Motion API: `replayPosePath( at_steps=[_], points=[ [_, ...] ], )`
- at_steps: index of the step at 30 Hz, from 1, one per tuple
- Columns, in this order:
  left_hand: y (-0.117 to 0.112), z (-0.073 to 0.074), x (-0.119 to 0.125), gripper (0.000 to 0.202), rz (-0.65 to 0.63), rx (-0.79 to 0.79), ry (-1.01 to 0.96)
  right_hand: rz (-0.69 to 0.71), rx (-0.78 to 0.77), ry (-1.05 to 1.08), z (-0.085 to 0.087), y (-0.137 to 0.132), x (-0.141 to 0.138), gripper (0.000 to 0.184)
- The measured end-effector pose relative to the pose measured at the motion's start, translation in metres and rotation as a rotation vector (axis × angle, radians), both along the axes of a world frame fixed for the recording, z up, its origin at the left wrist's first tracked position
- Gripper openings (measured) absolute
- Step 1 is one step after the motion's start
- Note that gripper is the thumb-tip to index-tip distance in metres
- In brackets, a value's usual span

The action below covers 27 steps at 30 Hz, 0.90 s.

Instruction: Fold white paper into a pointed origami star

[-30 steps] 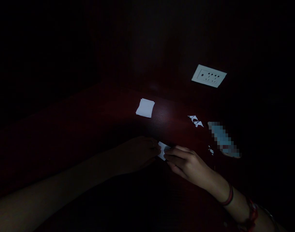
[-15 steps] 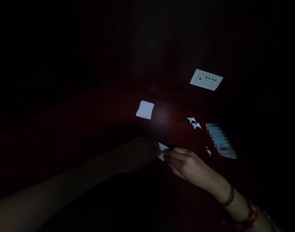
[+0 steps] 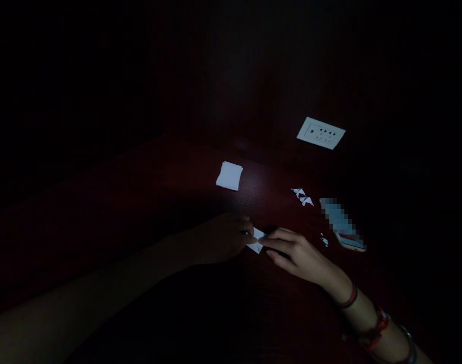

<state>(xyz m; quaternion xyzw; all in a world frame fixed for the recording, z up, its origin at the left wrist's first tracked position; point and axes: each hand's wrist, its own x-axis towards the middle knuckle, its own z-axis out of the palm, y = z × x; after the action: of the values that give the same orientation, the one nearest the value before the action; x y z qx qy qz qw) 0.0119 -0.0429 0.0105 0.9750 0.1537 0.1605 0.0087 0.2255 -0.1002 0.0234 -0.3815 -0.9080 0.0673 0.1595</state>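
The scene is very dark. A small white piece of paper [image 3: 258,239] lies on a dark reddish table [image 3: 158,202], pressed between both hands. My left hand [image 3: 219,237] rests in shadow with its fingertips closed on the paper's left edge. Facing it, my right hand [image 3: 293,253] pinches the right edge with fingers drawn together. Red bands circle the right wrist.
A small stack of white paper squares [image 3: 229,176] lies farther back. Several little folded white pieces [image 3: 302,196] and a smaller scrap [image 3: 324,239] sit to the right, beside a phone [image 3: 342,225]. A white wall socket [image 3: 321,133] sits on the dark wall behind.
The view has shifted slightly, so the things sit lower in frame. My right hand's fingers have slid along the paper, which now shows a more pointed, folded shape. The left hand holds still.
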Motion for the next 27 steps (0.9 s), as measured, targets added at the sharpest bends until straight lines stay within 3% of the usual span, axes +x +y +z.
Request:
replayPosePath(
  at_steps=[19, 27],
  points=[
    [0.005, -0.009, 0.001, 0.029, -0.008, 0.020, 0.011, 0.017, -0.053, -0.194, 0.011, 0.006, 0.004, 0.021],
    [0.007, -0.013, -0.001, 0.029, 0.032, 0.025, 0.027, -0.053, 0.016, -0.078, -0.003, 0.008, 0.014, 0.021]
  ],
)
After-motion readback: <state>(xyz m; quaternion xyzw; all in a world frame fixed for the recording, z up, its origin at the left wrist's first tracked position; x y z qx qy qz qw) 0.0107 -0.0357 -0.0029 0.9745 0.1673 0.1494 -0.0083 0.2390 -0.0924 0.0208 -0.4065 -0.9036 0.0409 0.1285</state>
